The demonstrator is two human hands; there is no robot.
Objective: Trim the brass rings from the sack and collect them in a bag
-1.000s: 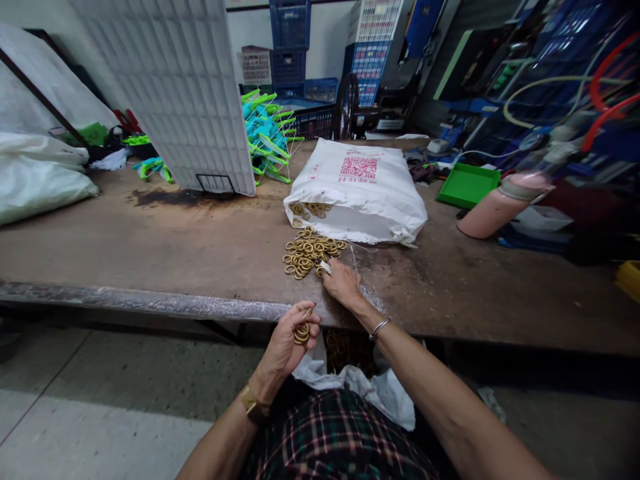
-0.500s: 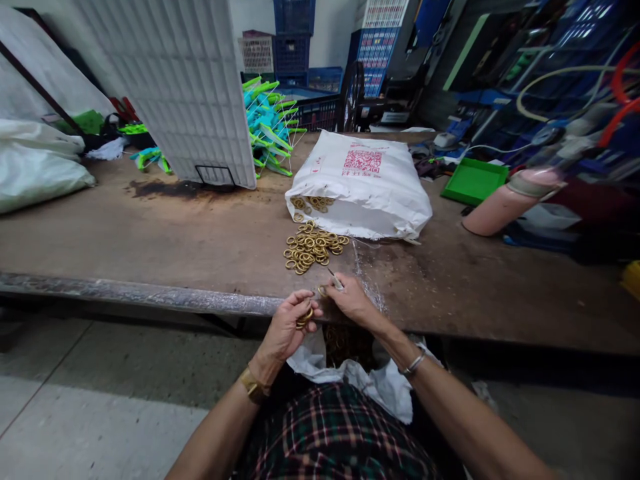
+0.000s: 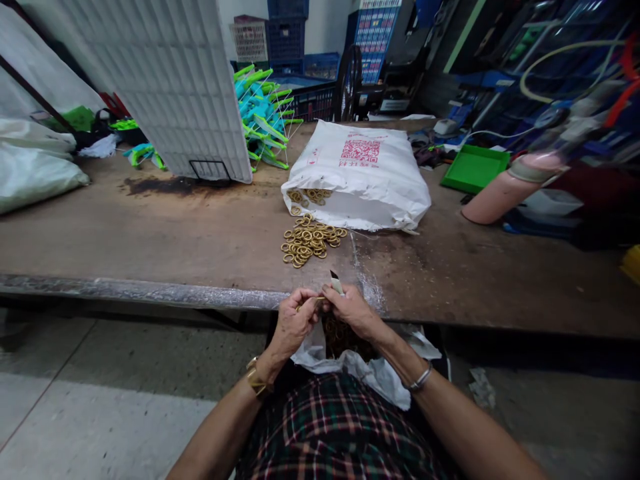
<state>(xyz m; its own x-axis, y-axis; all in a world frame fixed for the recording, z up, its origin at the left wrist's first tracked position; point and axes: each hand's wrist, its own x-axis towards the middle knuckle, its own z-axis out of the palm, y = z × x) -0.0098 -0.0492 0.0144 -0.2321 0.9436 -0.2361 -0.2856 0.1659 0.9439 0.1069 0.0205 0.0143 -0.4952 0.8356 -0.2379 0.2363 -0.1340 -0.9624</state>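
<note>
My left hand (image 3: 293, 325) is closed on a brass ring (image 3: 319, 299) held edge-on; other rings in its palm are mostly hidden by the fingers. My right hand (image 3: 354, 312) is closed round a small knife (image 3: 336, 285) with a pale handle and a dark blade pointing up and away. Its fingertips meet the left fingers at the ring. Just beyond my hands, a heap of brass rings (image 3: 310, 241) lies on the table (image 3: 210, 250), spilling from the mouth of a white woven sack (image 3: 373, 190). An open bag (image 3: 360, 365) in my lap holds more rings.
A tall white ribbed panel (image 3: 200, 107) stands at the back left, beside a pile of green and blue plastic parts (image 3: 263, 120). To the right are a green tray (image 3: 475, 170) and a tilted pink bottle (image 3: 500, 197). Another white sack (image 3: 35, 167) sits far left.
My two hands have come together, the fingertips now meeting at a ring. The knife blade has turned to show its dark flat side. The view has shifted slightly.
</note>
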